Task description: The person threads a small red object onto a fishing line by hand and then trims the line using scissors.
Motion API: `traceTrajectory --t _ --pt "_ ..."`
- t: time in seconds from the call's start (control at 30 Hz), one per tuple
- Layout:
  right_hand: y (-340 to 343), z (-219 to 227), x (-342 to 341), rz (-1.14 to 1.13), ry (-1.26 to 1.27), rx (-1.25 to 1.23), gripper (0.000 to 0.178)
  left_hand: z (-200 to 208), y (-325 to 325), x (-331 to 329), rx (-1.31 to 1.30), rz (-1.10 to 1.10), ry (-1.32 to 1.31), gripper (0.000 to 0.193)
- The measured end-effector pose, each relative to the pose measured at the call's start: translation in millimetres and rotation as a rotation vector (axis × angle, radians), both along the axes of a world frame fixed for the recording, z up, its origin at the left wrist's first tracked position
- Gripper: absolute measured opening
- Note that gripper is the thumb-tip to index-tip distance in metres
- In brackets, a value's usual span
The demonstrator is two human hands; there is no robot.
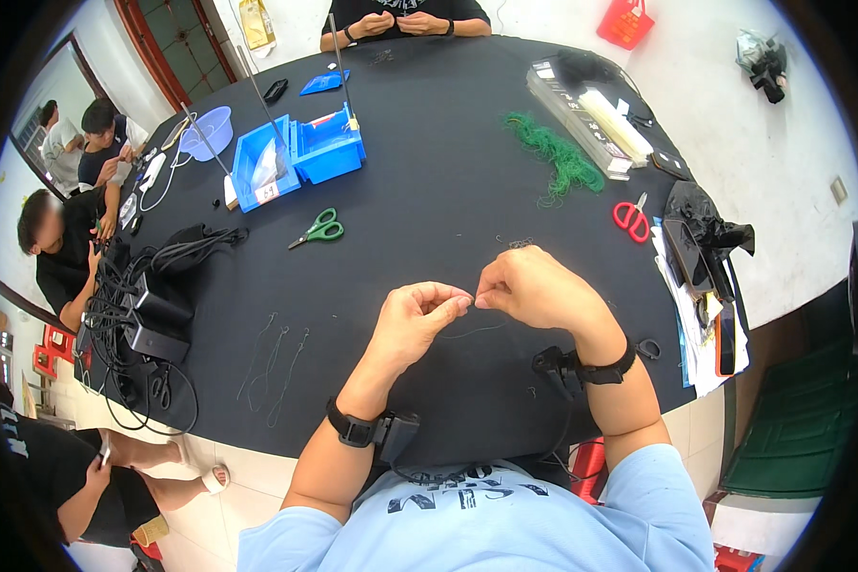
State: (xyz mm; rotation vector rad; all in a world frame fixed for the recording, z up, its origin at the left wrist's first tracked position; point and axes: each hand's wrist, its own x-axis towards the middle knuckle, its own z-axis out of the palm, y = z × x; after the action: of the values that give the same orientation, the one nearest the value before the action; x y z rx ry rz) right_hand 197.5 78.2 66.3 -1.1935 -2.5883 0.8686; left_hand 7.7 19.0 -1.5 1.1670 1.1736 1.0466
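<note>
My left hand (418, 319) and my right hand (536, 288) meet over the middle of the black table, fingertips nearly touching. Both are closed in a pinch on a thin green thread, most of it hidden by the fingers. A loose length of the thread (477, 332) curves just below them. Any smaller piece between the fingertips is too fine to make out. Beside my right knuckles lies a small cluster of dark wiry bits (518, 243). Several thin threads (275, 367) with tiny knotted or looped ends are laid out to the left of my left forearm.
Green scissors (321, 229) lie ahead on the left, red scissors (631, 219) on the right. A green thread tangle (555, 153) sits beside a long clear box (582, 119). Blue bins (326, 148) with upright rods stand far left. Black cables and adapters (153, 315) crowd the left edge; other people sit around.
</note>
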Motion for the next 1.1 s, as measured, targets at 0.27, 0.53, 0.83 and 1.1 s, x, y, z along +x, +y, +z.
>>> traceTrajectory --t 0.27,0.53,0.83,1.1 --pt "-2.4 1.4 -0.7 0.000 -0.041 -0.017 0.013 4.8 -1.6 0.6 0.005 0.004 0.062 0.022" --pt "0.0 -2.8 1.0 0.023 0.034 0.012 0.014 2.2 -1.8 -1.2 0.007 0.008 0.033 0.017" --pt "-1.6 1.4 -0.1 0.019 -0.045 -0.044 0.014 4.2 -3.5 -0.4 0.026 -0.088 0.150 0.021" --pt "-2.2 0.9 1.7 0.075 -0.082 -0.044 0.015 0.8 -1.7 -0.6 0.050 -0.106 0.251 0.023"
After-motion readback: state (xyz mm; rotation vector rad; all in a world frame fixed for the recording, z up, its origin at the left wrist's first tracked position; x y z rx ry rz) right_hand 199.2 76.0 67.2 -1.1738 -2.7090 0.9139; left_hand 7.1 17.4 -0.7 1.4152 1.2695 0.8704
